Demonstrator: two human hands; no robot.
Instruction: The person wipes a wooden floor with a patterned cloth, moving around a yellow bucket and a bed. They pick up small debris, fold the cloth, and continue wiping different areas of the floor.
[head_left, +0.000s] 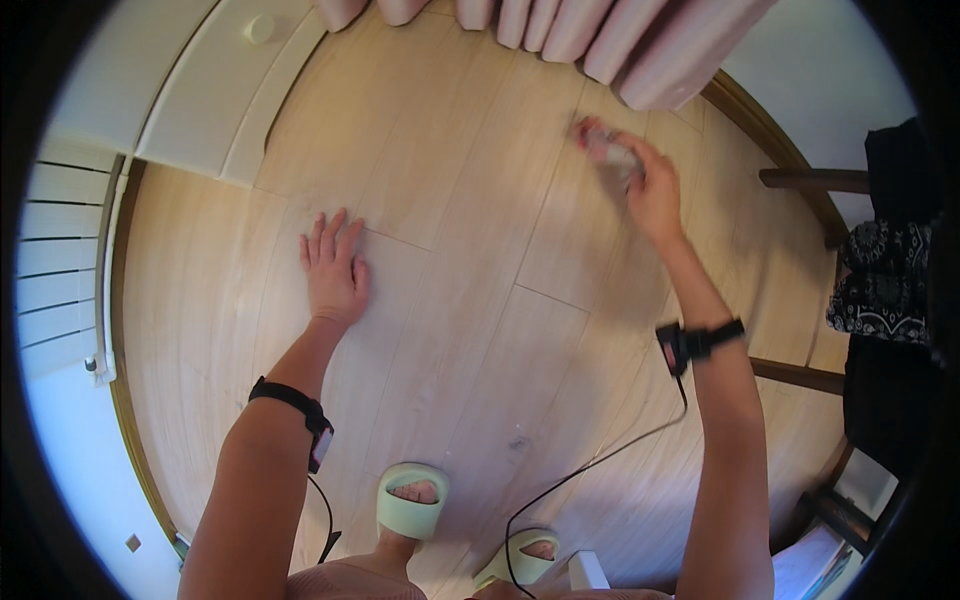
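Observation:
My right hand (655, 187) is closed around a small whitish object with a red end (602, 146). Motion blur hides what exactly it is; it may be a bottle or a bundled cloth. This hand is over the wood-plank floor (480, 225), just short of the pink curtain's hem. My left hand (334, 270) holds nothing. Its fingers are spread, palm down, over the floor to the left, and whether it touches the planks I cannot tell. Each forearm wears a black strap with a small device (679, 349) and a thin cable.
A pink curtain (555, 30) hangs at the top. White drawers (217, 82) and a white radiator (64, 255) line the left. Dark wooden furniture (814, 178) with black and patterned cloth (881, 285) stands right. Pale green slippers (411, 502) are on my feet; a black cable (585, 469) loops nearby.

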